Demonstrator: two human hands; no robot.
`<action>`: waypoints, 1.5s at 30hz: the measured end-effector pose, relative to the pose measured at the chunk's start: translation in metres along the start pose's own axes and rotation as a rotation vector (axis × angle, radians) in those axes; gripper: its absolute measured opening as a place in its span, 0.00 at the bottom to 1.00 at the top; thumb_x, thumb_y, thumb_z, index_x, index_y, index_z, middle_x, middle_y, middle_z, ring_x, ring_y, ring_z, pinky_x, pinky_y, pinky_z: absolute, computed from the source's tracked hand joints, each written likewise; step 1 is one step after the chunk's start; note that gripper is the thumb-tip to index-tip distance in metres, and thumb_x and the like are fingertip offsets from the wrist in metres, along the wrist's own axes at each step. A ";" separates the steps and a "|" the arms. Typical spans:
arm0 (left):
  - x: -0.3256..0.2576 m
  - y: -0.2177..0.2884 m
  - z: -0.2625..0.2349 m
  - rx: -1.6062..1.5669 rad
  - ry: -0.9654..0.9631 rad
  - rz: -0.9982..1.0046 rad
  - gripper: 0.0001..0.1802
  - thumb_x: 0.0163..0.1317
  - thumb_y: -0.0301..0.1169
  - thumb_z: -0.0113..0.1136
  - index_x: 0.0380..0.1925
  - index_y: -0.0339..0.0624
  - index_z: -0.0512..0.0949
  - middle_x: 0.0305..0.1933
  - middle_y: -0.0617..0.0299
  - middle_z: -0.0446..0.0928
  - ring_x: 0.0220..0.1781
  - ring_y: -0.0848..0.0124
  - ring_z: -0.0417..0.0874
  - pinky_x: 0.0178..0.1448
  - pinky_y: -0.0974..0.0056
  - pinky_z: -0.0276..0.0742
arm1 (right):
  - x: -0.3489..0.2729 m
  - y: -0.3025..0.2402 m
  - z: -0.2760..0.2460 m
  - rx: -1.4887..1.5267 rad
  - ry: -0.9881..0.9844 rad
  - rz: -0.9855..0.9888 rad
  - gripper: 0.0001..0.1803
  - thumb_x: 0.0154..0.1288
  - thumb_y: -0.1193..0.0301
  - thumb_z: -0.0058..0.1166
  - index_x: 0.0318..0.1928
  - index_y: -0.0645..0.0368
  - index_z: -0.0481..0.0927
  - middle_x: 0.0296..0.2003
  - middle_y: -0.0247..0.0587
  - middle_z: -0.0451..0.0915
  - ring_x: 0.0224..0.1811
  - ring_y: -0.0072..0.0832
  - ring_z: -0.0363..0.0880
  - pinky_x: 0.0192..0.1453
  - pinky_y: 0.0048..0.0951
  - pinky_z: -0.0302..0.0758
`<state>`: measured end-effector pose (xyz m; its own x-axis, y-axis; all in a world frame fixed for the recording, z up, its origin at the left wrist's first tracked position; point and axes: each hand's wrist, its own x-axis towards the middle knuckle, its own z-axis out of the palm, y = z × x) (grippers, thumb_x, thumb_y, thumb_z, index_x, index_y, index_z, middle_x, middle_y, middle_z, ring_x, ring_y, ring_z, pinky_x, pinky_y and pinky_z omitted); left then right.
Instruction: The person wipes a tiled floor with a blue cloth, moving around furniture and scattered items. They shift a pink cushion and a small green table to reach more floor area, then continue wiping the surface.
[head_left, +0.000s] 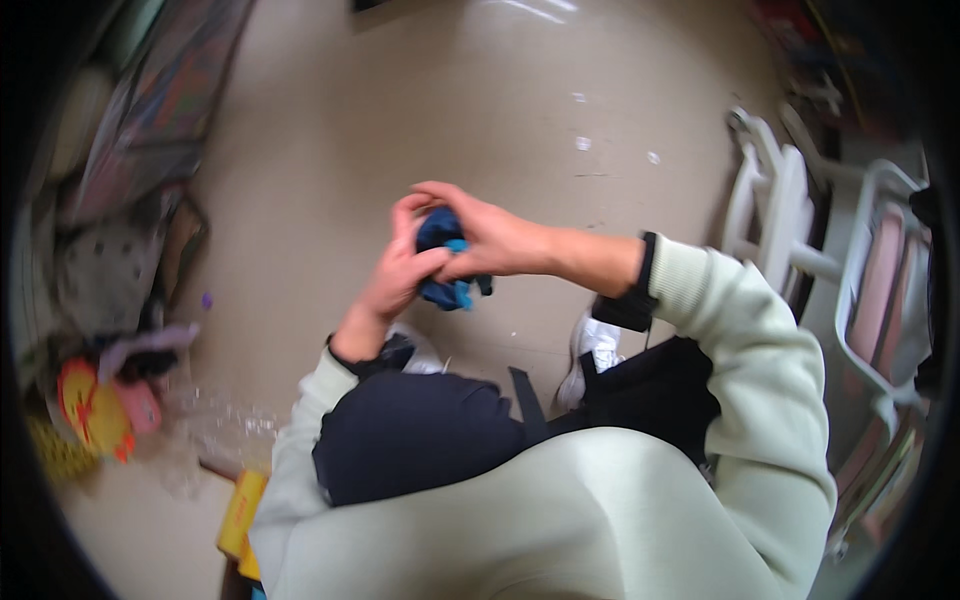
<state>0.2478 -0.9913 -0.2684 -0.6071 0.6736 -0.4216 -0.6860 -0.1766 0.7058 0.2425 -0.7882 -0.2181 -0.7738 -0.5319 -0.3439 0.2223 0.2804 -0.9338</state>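
Observation:
Both hands come together over the floor in front of my knees. Between them is a small crumpled bundle [436, 230] in dark blue with bright teal parts, soft and cloth-like; its exact kind I cannot make out. My left hand [392, 280] wraps it from the left, thumb across the near side. From the right, my right hand [495, 240] closes over it, with its fingers arching across the far side. Part of the bundle hangs below the right palm, and the fingers hide the rest. The hands are slightly blurred.
A white tubular folding frame [775, 205] stands at the right. On the left lie a grey bag [108, 265], a yellow chick-shaped toy [98, 410], and clear plastic wrap [230, 425]. A yellow box [240, 512] sits near my left elbow. Small white scraps [583, 144] dot the floor.

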 end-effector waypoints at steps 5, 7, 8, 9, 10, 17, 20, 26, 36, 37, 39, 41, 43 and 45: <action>-0.006 0.060 -0.019 0.404 -0.142 0.119 0.40 0.59 0.37 0.58 0.73 0.39 0.62 0.79 0.51 0.55 0.80 0.55 0.57 0.74 0.48 0.64 | -0.041 0.007 -0.123 -0.117 -0.224 0.185 0.34 0.54 0.72 0.59 0.65 0.58 0.70 0.44 0.46 0.82 0.45 0.35 0.81 0.51 0.33 0.80; -0.017 0.079 -0.038 0.300 -0.042 0.038 0.38 0.62 0.36 0.57 0.72 0.37 0.62 0.76 0.47 0.62 0.73 0.52 0.69 0.69 0.51 0.72 | -0.094 0.004 -0.198 -0.075 -0.249 0.355 0.33 0.55 0.68 0.60 0.64 0.57 0.76 0.53 0.48 0.81 0.52 0.37 0.80 0.58 0.33 0.79; -0.024 0.091 -0.046 0.410 -0.010 0.017 0.36 0.63 0.35 0.56 0.72 0.37 0.62 0.72 0.47 0.67 0.70 0.53 0.73 0.69 0.53 0.71 | -0.131 0.006 -0.223 -0.207 -0.008 0.373 0.33 0.56 0.64 0.60 0.64 0.58 0.77 0.51 0.46 0.82 0.52 0.37 0.80 0.59 0.32 0.79; -0.030 0.101 -0.048 0.516 0.062 -0.009 0.34 0.65 0.33 0.55 0.71 0.37 0.64 0.70 0.48 0.71 0.69 0.55 0.73 0.69 0.55 0.71 | -0.177 0.008 -0.243 -0.172 0.217 0.382 0.30 0.59 0.59 0.59 0.61 0.58 0.78 0.46 0.42 0.83 0.48 0.35 0.81 0.56 0.30 0.80; -0.035 0.114 -0.048 0.618 0.117 -0.018 0.30 0.67 0.30 0.53 0.70 0.37 0.65 0.68 0.49 0.72 0.69 0.57 0.74 0.70 0.56 0.70 | -0.216 0.011 -0.263 -0.148 0.282 0.281 0.26 0.61 0.58 0.58 0.56 0.58 0.79 0.39 0.38 0.81 0.42 0.28 0.80 0.50 0.26 0.82; -0.046 0.228 0.079 1.130 0.258 -0.144 0.29 0.72 0.35 0.52 0.71 0.41 0.66 0.68 0.53 0.72 0.68 0.62 0.73 0.74 0.57 0.63 | -0.361 0.143 -0.165 0.704 1.106 0.211 0.23 0.60 0.61 0.60 0.51 0.65 0.80 0.39 0.35 0.84 0.39 0.21 0.82 0.47 0.25 0.80; -0.049 0.255 0.154 1.386 0.272 -0.170 0.31 0.72 0.35 0.51 0.72 0.37 0.63 0.69 0.49 0.71 0.69 0.58 0.73 0.73 0.52 0.64 | -0.339 0.205 -0.104 0.847 1.346 0.099 0.19 0.61 0.76 0.52 0.53 0.65 0.78 0.42 0.32 0.81 0.43 0.19 0.76 0.52 0.24 0.74; -0.057 0.230 0.215 1.349 0.363 -0.158 0.25 0.75 0.28 0.46 0.69 0.28 0.64 0.67 0.43 0.73 0.68 0.55 0.75 0.72 0.53 0.68 | -0.312 0.282 -0.101 -0.296 1.879 0.606 0.41 0.64 0.61 0.62 0.71 0.66 0.59 0.67 0.61 0.63 0.69 0.52 0.63 0.73 0.48 0.58; -0.073 0.169 0.166 1.088 0.471 -0.275 0.23 0.76 0.29 0.48 0.66 0.27 0.67 0.64 0.40 0.74 0.64 0.54 0.78 0.72 0.52 0.71 | -0.204 0.287 -0.137 -0.542 1.253 0.011 0.29 0.54 0.77 0.54 0.60 0.56 0.74 0.64 0.58 0.68 0.69 0.57 0.63 0.74 0.48 0.60; -0.077 0.169 0.163 1.090 0.493 -0.271 0.23 0.76 0.29 0.48 0.66 0.27 0.67 0.64 0.40 0.74 0.64 0.53 0.78 0.72 0.51 0.71 | -0.197 0.274 -0.120 -0.373 1.205 -0.051 0.31 0.52 0.79 0.53 0.61 0.53 0.74 0.63 0.58 0.69 0.68 0.57 0.63 0.74 0.49 0.61; -0.084 0.169 0.157 1.101 0.516 -0.264 0.23 0.76 0.28 0.47 0.66 0.27 0.67 0.64 0.39 0.74 0.64 0.53 0.77 0.72 0.51 0.71 | -0.229 0.262 -0.111 -0.583 1.394 0.049 0.29 0.57 0.82 0.53 0.62 0.56 0.74 0.64 0.55 0.70 0.67 0.49 0.69 0.72 0.42 0.64; -0.088 0.168 0.151 1.107 0.503 -0.246 0.23 0.76 0.28 0.47 0.67 0.28 0.66 0.64 0.39 0.74 0.64 0.53 0.78 0.71 0.51 0.72 | -0.283 0.270 -0.106 -0.613 1.580 0.210 0.28 0.62 0.80 0.51 0.65 0.59 0.70 0.64 0.52 0.68 0.69 0.44 0.66 0.73 0.41 0.62; -0.089 0.166 0.145 1.103 0.520 -0.278 0.23 0.76 0.28 0.47 0.67 0.28 0.66 0.64 0.39 0.74 0.64 0.53 0.78 0.71 0.51 0.73 | -0.326 0.297 -0.107 -0.472 1.768 0.659 0.30 0.65 0.76 0.49 0.69 0.62 0.66 0.67 0.55 0.64 0.69 0.49 0.64 0.75 0.44 0.60; -0.091 0.164 0.144 1.118 0.529 -0.318 0.23 0.76 0.28 0.47 0.68 0.29 0.66 0.64 0.39 0.74 0.64 0.53 0.78 0.70 0.52 0.74 | -0.332 0.324 -0.101 -0.386 1.855 0.912 0.34 0.65 0.73 0.50 0.72 0.62 0.61 0.71 0.61 0.58 0.74 0.55 0.56 0.77 0.47 0.56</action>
<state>0.2482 -0.9783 -0.0329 -0.7405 0.1627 -0.6520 -0.2771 0.8100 0.5168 0.5116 -0.4405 -0.3964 -0.1398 0.9825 0.1228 0.8743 0.1807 -0.4505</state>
